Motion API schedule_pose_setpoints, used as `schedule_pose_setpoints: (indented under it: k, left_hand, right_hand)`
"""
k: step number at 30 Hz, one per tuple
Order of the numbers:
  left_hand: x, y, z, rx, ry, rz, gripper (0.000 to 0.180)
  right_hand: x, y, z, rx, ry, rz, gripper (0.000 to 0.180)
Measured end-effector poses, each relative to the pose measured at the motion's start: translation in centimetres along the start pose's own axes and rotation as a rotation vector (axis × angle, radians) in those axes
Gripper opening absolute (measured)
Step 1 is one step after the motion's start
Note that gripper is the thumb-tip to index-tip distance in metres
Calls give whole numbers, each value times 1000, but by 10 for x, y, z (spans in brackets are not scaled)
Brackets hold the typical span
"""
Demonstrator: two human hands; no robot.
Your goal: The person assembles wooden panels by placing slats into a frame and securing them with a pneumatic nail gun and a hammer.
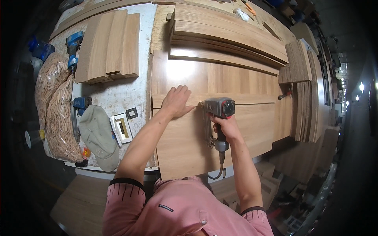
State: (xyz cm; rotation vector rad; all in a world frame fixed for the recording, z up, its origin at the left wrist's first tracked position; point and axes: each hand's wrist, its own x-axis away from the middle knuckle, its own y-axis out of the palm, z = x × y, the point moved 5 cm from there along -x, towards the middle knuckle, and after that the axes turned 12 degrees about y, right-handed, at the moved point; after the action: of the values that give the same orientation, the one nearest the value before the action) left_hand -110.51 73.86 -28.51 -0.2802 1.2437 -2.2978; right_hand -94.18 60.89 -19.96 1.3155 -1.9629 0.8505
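My right hand (228,126) is wrapped round the handle of a grey and black pneumatic nail gun (214,107). The gun's nose meets the long seam between a narrow wood strip (248,97) and a wide wood-grain panel (181,145). From the base of the handle an air hose (221,162) runs down toward me. To the left of the gun, my left hand (177,101) lies flat across the strip and seam, fingers stretched out and thumb toward the gun. Its palm hides part of the seam.
Stacked boards (228,31) lie beyond the panel, with upright boards (305,94) at right. On the left are a board stack (112,47), a bag of wooden dowels (59,114), a blue-and-black tool (73,49), a cap (96,131) and a small open box (121,128).
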Motion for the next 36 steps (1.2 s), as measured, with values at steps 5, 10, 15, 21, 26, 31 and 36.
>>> schedule_pose_setpoints:
  k: [5, 10, 15, 21, 26, 31, 36]
  left_hand:
    - [0, -2, 1, 13, 16, 32, 55]
    - [2, -3, 1, 0, 23, 60, 54]
    - [2, -3, 2, 13, 20, 58, 53]
    - [-1, -7, 3, 34, -5, 12, 53]
    - [-1, -3, 2, 5, -18, 69, 58]
    - [-17, 1, 17, -9, -56, 12, 61]
    - [-83, 47, 65, -32, -1, 27, 62]
  right_hand:
    - [9, 7, -12, 36, -20, -15, 30]
    - [8, 8, -9, 62, 3, -12, 30]
    - [12, 11, -9, 38, -14, -14, 27]
    - [6, -4, -3, -24, 84, 20, 18]
    - [19, -64, 15, -9, -22, 108, 22]
    - [26, -134, 33, -21, 0, 154, 14]
    - [9, -158, 30, -65, 83, 124, 13]
